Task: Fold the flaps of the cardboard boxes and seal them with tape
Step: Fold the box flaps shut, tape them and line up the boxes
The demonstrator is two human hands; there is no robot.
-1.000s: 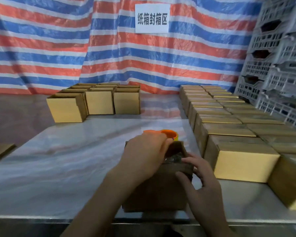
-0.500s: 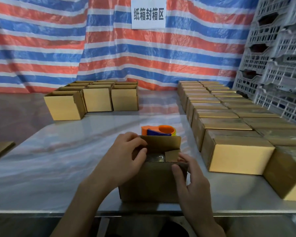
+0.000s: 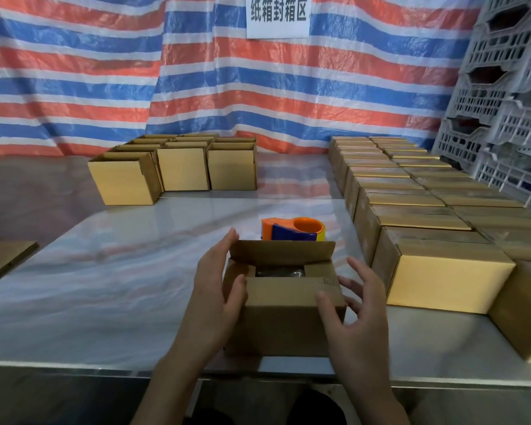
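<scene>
Left hand, fingers straight and together, touches the left side of the cardboard box; right hand, fingers spread apart, at its right corner

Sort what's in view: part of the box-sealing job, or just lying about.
Job:
- box between the hands, flaps part folded
- left hand
- right hand
- tape dispenser behind the box
- open boxes, back left
- closed boxes, right

Lying about:
- flat cardboard, left edge
- crates
- sign
- tarp
</scene>
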